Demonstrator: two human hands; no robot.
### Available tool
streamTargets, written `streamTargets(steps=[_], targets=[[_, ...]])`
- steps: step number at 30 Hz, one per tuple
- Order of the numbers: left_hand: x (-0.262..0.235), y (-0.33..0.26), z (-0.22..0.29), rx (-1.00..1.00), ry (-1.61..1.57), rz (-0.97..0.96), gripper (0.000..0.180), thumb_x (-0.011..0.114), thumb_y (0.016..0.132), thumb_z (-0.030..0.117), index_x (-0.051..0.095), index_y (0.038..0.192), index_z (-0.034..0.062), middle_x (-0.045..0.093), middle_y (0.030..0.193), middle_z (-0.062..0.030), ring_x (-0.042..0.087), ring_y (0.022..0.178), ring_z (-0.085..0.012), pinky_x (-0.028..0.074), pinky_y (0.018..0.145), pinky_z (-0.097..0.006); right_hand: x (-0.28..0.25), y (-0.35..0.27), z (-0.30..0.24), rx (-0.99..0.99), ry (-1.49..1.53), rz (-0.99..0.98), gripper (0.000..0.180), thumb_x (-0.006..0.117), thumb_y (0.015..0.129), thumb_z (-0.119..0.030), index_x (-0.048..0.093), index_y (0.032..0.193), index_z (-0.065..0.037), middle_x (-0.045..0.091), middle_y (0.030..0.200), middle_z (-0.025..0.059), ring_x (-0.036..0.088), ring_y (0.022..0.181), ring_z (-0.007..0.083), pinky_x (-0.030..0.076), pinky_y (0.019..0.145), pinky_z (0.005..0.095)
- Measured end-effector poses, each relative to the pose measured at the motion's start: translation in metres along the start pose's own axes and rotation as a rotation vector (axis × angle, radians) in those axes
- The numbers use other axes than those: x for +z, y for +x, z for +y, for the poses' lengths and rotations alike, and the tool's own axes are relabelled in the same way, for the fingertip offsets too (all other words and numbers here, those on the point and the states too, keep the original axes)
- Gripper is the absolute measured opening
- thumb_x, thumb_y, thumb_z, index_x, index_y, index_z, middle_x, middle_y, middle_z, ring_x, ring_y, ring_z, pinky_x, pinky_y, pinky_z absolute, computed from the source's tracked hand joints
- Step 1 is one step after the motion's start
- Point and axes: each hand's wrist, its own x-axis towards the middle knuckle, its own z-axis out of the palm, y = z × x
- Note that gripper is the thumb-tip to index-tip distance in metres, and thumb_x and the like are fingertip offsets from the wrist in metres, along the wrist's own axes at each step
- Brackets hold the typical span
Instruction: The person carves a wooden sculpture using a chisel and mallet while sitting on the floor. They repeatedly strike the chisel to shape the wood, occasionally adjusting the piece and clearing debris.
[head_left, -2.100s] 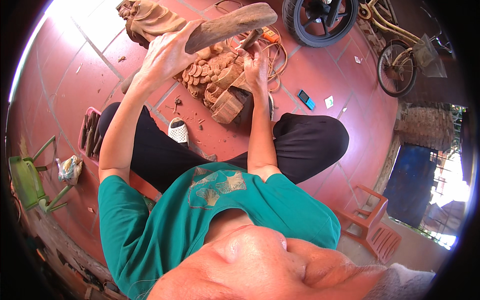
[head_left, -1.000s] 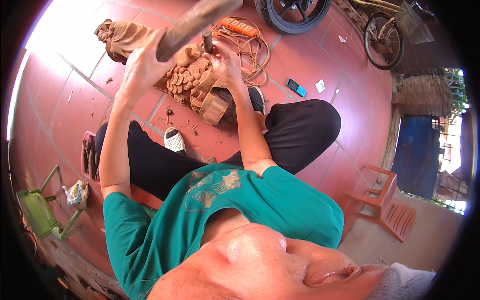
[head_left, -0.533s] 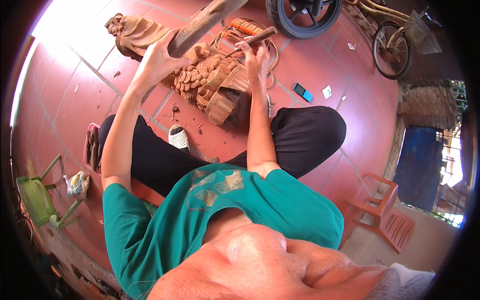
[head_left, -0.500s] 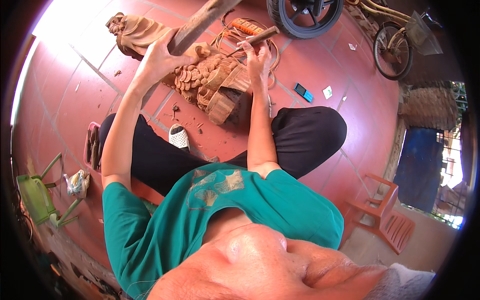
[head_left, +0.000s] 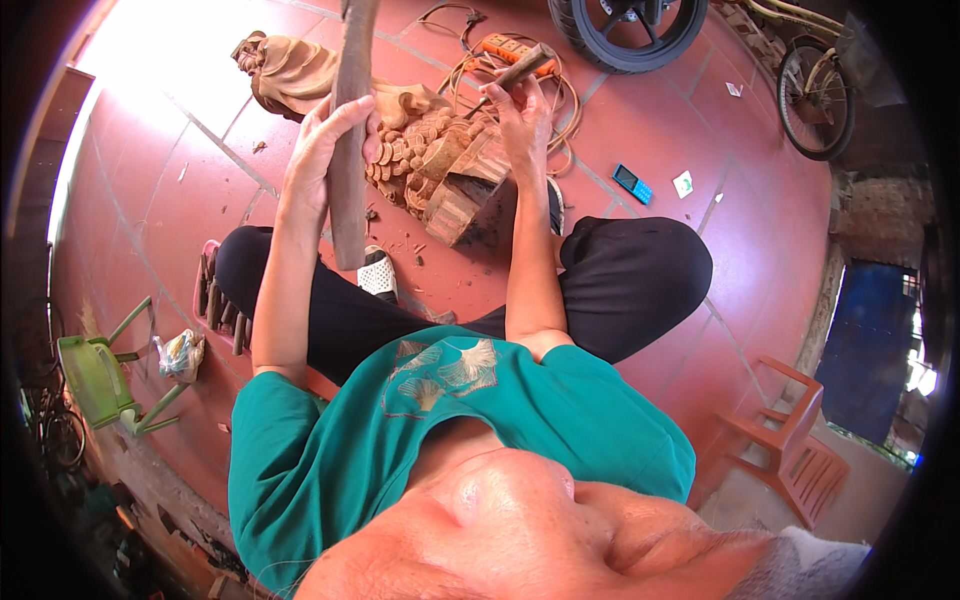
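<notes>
A carved wooden statue (head_left: 408, 148) lies on its side on the tiled floor in front of me, its robe and rows of scale-like relief showing. My left hand (head_left: 325, 150) is closed round a long flat wooden mallet (head_left: 350, 215), held nearly upright in the picture over the statue's left side. In my right hand (head_left: 525, 125) is a chisel (head_left: 522, 68), pinched in the fingers near the lower part of its wooden handle. Its thin blade slants down toward the relief; whether the tip touches the wood I cannot tell.
Behind the statue lie an orange power strip (head_left: 515, 52) and coiled cord. A blue phone (head_left: 632, 184) is on the floor at right. A pink basket of tools (head_left: 213, 300) stands by my left knee, near a green chair (head_left: 95, 380). Wood chips lie near my white shoe (head_left: 377, 275).
The mallet has swung from a slant to nearly upright, its lower end now in sight. My right hand still holds the chisel at the carving. The whole view has shifted slightly.
</notes>
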Motion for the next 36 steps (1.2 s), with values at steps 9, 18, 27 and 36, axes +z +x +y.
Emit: streamTargets(steps=[9, 18, 27, 36], targets=[[0.009, 0.006, -0.035, -0.149, -0.344, 0.082, 0.03, 0.07, 0.096, 0.022, 0.056, 0.115, 0.0037, 0.06, 0.087, -0.0081, 0.057, 0.068, -0.0149, 0.047, 0.058, -0.027, -0.002, -0.001, -0.001, -0.043, -0.046, -0.026, 0.022, 0.073, 0.096, -0.013, 0.066, 0.116, -0.005, 0.066, 0.089, -0.0015, 0.059, 0.082, 0.0054, 0.048, 0.077, 0.024], [-0.008, 0.019, -0.036, -0.236, -0.486, 0.19, 0.023, 0.074, 0.092, 0.018, 0.055, 0.099, 0.0066, 0.058, 0.079, -0.0064, 0.056, 0.062, -0.0144, 0.044, 0.058, -0.028, 0.0, 0.004, 0.009, -0.027, -0.072, -0.015, 0.025, 0.075, 0.094, -0.012, 0.067, 0.118, -0.005, 0.063, 0.087, -0.004, 0.055, 0.077, 0.0043, 0.046, 0.07, 0.023], [-0.002, 0.018, -0.02, 0.021, -0.166, 0.263, 0.04, 0.077, 0.088, 0.02, 0.054, 0.116, 0.0012, 0.059, 0.078, -0.0044, 0.056, 0.057, -0.0131, 0.045, 0.052, -0.027, -0.007, 0.011, 0.007, -0.066, -0.141, 0.061, 0.028, 0.078, 0.092, -0.009, 0.067, 0.116, -0.001, 0.07, 0.104, 0.003, 0.064, 0.09, 0.0089, 0.052, 0.082, 0.0256], [0.009, 0.019, -0.018, 0.059, -0.07, 0.303, 0.044, 0.075, 0.089, 0.017, 0.057, 0.125, 0.0019, 0.058, 0.077, -0.0026, 0.055, 0.055, -0.0103, 0.042, 0.046, -0.024, 0.003, 0.008, 0.007, 0.064, -0.121, 0.012, 0.027, 0.079, 0.091, -0.012, 0.067, 0.114, -0.002, 0.069, 0.087, -0.0002, 0.062, 0.078, 0.0071, 0.051, 0.07, 0.0248]])
